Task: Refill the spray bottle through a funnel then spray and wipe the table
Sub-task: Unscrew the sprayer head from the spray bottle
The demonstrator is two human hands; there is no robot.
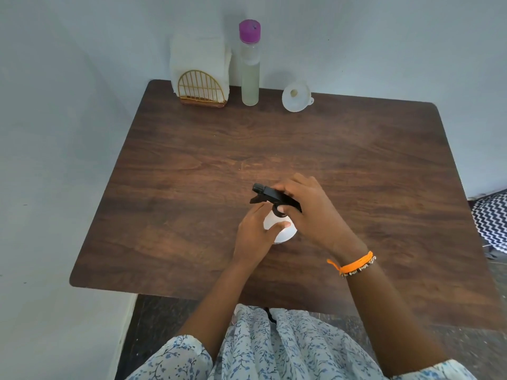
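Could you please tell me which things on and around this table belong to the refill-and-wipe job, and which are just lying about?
Part of the job:
spray bottle, held by the left hand
black spray head, gripped by the right hand
funnel
refill bottle
paper napkins in the gold holder
table

Just lying about:
zigzag cloth beside the table

Obstacles only along the top edge and at lower centre; mid-table is open.

Wide bare band of table point(192, 160) across the frame's middle, passable left to right. Upper centre, against the wall: napkin holder point(201, 89), tall bottle point(249, 67) just right of it, funnel point(296, 97) further right with a gap between. Lower centre: spray bottle point(279, 226) with left hand point(256, 233) and right hand point(310, 207) around it; both forearms block approach from the bottom edge.
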